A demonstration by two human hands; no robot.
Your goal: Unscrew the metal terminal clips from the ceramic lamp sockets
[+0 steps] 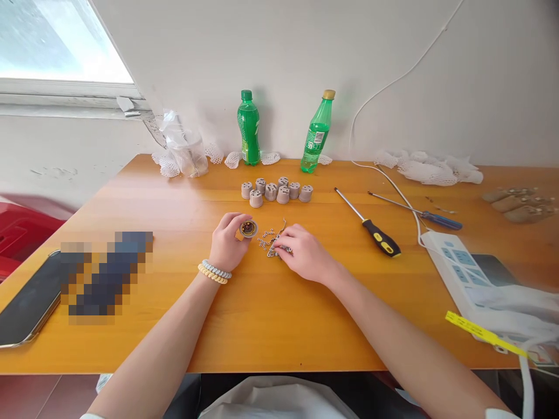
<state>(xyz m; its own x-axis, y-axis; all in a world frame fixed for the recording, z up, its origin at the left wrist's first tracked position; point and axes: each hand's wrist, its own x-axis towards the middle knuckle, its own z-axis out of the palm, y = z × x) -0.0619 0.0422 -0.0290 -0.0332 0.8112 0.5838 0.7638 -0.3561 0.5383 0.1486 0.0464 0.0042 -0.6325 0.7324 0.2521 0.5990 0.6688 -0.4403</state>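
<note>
My left hand [227, 241] is closed round a round ceramic lamp socket [248, 228], its open end tilted up to show dark and brassy parts inside. Right of it, my right hand [303, 251] reaches into a small pile of metal parts [263, 241], thumb and fingertips pinched together. Small nuts or rings and screw-like pieces make up the pile; whatever sits between those fingertips is too small to make out. Beyond both hands stands a cluster of several grey-beige lamp sockets [271, 192], slotted ends up.
Two green bottles [248, 131] stand by the wall. To the right lie a black-and-yellow screwdriver [379, 237], a blue-handled screwdriver [441, 220] and a white power strip [449, 270] with its cable. A phone [30, 302] is at left. White foam nets [437, 167] line the back.
</note>
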